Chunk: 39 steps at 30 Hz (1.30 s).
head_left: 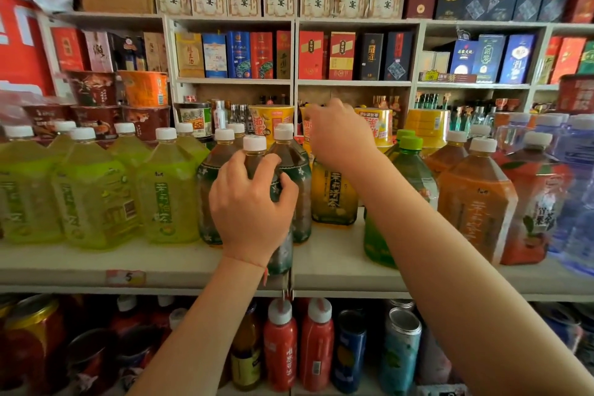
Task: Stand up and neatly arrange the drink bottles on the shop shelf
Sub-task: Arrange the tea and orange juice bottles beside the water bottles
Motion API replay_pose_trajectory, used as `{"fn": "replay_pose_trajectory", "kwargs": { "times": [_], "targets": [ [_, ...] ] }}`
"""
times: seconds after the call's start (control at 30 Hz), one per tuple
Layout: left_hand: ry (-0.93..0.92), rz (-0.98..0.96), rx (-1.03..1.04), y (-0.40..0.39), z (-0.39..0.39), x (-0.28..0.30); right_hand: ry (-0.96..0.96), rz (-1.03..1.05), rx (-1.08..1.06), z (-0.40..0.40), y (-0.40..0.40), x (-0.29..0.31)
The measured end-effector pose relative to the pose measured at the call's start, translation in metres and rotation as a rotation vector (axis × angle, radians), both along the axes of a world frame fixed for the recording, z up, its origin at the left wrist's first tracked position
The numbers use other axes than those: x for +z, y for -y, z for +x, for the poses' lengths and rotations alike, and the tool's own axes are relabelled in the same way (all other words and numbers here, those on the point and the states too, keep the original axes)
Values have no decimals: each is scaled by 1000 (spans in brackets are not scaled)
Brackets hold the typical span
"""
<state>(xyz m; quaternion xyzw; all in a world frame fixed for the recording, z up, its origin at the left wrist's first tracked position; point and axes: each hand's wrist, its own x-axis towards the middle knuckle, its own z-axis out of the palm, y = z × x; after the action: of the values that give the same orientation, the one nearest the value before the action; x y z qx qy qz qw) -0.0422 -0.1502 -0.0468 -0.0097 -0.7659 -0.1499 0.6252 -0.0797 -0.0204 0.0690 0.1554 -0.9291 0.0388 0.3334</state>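
Large tea bottles stand in rows on the white shelf [334,264]. My left hand [250,199] is wrapped around the shoulder of a dark green tea bottle [283,254] with a white cap, at the shelf's front edge. My right hand [337,135] reaches farther back, fingers closed over the top of a yellow tea bottle [334,196] whose cap is hidden. Two more dark green bottles [299,170] stand just behind my left hand. Light green bottles [167,190] fill the left, orange ones [475,202] the right.
A green-capped bottle [414,167] stands beside my right forearm. Yellow noodle cups [273,119] sit behind the bottles, red bowls [96,90] at back left, water jugs [578,170] at far right. Boxed liquor fills the upper shelves; small bottles and cans [398,350] sit below.
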Motion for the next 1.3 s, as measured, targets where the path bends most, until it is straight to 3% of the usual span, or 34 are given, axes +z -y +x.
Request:
{"fn": "replay_pose_trajectory", "kwargs": {
  "times": [0.1, 0.17, 0.33, 0.47, 0.67, 0.8, 0.93, 1.03, 1.3],
  "targets": [
    [15, 6, -43, 2, 3, -4, 87, -355, 373, 20, 27, 9],
    [44, 96, -157, 8, 7, -12, 257, -362, 454, 25, 40, 2],
    [228, 293, -357, 17, 28, -38, 272, -373, 450, 19, 55, -19],
    [280, 283, -359, 11, 37, -35, 224, -391, 421, 24, 51, -16],
    [314, 110, -415, -15, 32, -24, 229, -499, 291, 22, 0, -17],
    [206, -84, -267, -17, 6, -6, 206, -510, 207, 19, -26, -17],
    [484, -330, -47, -5, -15, 5, 149, -549, 126, 9, -32, -22],
    [538, -358, 44, 1, -18, 2, 91, -490, 55, 5, -29, -20],
    [462, -369, 98, -5, -23, 7, 152, -371, -43, 1, -28, -6]
  ]
}}
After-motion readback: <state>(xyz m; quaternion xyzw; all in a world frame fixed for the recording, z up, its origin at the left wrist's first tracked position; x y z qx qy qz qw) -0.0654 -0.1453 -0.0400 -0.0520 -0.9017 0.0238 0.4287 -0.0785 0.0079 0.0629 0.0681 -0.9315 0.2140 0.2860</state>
